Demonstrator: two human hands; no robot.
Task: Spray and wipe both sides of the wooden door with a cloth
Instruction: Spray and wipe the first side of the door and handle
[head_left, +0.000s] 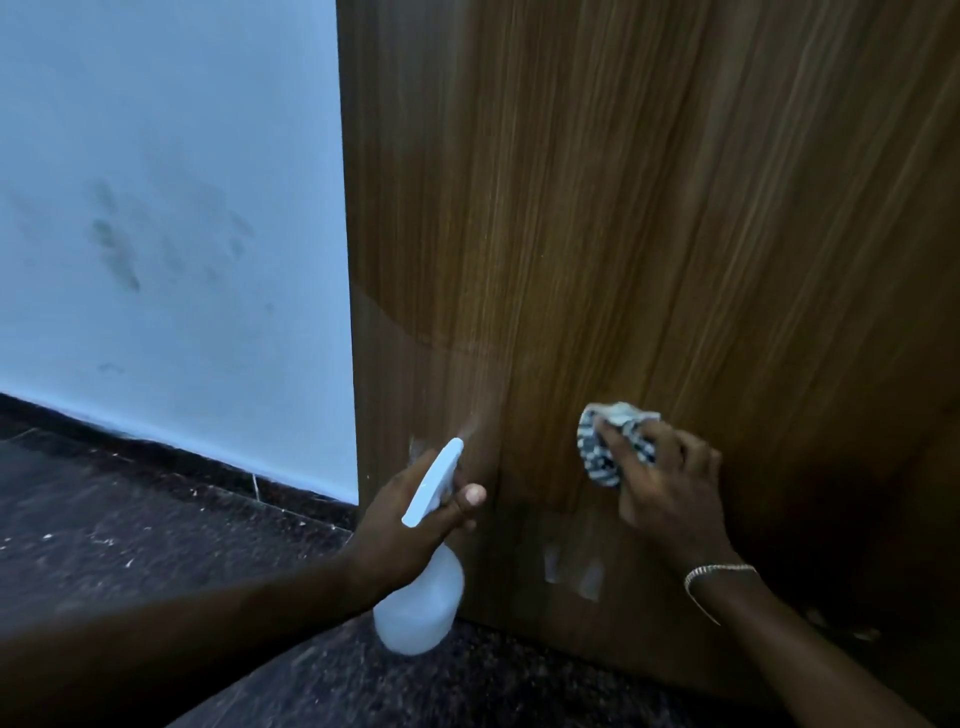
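indoor room, wooden door (649, 234), painted wall (171, 208)

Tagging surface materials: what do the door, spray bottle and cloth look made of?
Door: wood or wood-look laminate, can't tell which; straight grain, soft sheen.
Spray bottle: translucent whitish plastic body, pale blue plastic trigger head, gripped by the left hand.
Cloth: soft fabric, dark-and-white pattern, bunched in the right hand against the door.

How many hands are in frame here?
2. The left hand grips a spray bottle by the wooden door's left edge; the right hand holds a patterned cloth against the door's lower face.
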